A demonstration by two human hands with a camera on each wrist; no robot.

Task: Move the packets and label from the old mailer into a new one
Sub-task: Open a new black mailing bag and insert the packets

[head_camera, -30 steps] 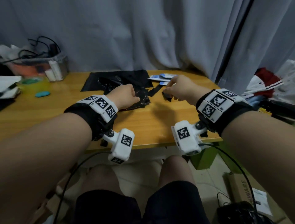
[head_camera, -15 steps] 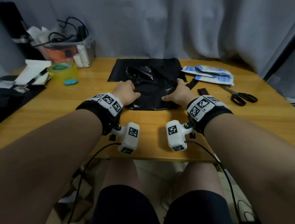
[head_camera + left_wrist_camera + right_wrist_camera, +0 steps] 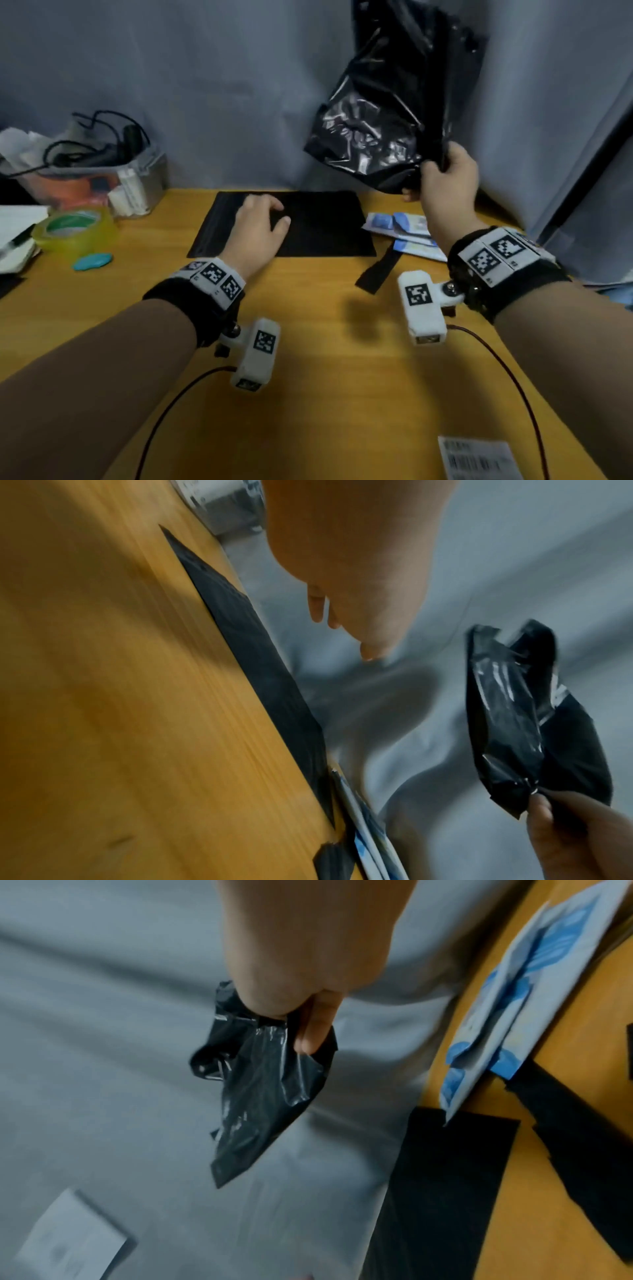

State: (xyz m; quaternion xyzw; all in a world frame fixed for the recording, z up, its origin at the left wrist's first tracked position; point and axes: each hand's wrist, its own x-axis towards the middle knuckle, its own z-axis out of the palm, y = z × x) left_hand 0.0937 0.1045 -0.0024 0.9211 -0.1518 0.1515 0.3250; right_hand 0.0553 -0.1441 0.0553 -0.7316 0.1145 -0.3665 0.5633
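R hand (image 3: pixel 445 178) is pinching crumpled old mailer (image 3: pixel 387 113) aloft at 1 o'clock; L hand (image 3: pixel 258 226), fingers loose, is hovering w/ nothing over flat new mailer (image 3: pixel 325 222). Best ditching old clear of packets (image 3: pixel 407 233).

We face a yellow wooden worktop (image 3: pixel 308 342) pushed against grey curtains (image 3: pixel 205 85) hanging in soft folds, a dark gap (image 3: pixel 582 178) parting them at right, all under dim, even indoor light, with faint shadows falling on the wood grain.

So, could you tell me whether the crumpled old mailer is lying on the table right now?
No, the right hand grips the crumpled old mailer and holds it up in the air, above the table.
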